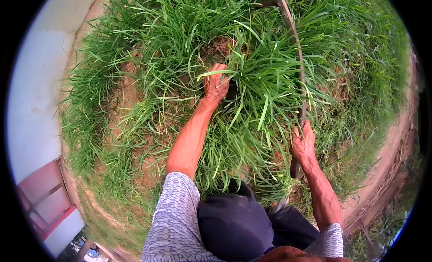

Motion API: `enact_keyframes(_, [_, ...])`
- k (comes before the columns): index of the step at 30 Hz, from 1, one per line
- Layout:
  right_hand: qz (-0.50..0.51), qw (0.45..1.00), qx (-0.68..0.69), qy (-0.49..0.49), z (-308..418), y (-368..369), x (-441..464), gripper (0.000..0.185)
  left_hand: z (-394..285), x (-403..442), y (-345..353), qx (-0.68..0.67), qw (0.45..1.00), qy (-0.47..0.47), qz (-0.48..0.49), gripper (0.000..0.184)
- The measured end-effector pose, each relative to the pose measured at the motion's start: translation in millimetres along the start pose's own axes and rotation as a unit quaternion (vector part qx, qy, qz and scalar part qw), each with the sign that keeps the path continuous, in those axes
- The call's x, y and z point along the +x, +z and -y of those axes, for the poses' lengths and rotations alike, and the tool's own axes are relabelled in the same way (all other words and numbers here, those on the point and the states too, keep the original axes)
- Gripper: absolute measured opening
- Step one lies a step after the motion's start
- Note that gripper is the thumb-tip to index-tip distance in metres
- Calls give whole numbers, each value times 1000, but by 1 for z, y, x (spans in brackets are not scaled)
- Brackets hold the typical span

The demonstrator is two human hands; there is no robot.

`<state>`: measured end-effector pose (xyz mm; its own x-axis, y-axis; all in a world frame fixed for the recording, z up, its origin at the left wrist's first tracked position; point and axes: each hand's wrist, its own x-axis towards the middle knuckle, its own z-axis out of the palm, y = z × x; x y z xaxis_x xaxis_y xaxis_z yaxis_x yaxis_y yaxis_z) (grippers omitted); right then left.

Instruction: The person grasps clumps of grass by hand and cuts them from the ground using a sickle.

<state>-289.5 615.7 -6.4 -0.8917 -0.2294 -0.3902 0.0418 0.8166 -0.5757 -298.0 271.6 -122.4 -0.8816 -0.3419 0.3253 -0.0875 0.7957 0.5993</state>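
Observation:
My left hand (216, 84) is low in the green grass, at the left side of a thick clump (265, 79). Its fingers are curled in on some long blades, and one blade lies across them; the fingertips are partly hidden. On the right, my right hand (304, 142) is wrapped round the lower part of a long, slightly curved wooden handle. This belongs to a hoe (300, 59) that points away from me over the grass. Its dark head (266, 3) sticks out to the left at the far end, partly covered by leaves.
Bare brown soil (221, 47) shows between the clumps. A pale wall (38, 82) runs along the left, with a reddish frame (47, 196) lower down. An earth edge (375, 172) borders the grass at right. My dark-clad knee (234, 223) is close below my hands.

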Motion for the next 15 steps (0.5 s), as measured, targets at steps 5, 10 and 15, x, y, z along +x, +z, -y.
enact_keyframes(5, [85,996,-17,2,-10,14,-36,33,6,-15,6,-288,932,-195,-98,33])
enact_keyframes(10, [202,914,260,236,22,-41,-67,17,12,-9,16,-364,870,-270,-194,28])
enact_keyframes(15, [83,924,326,179,19,-52,-48,28,21,-8,6,-324,877,-345,-81,41])
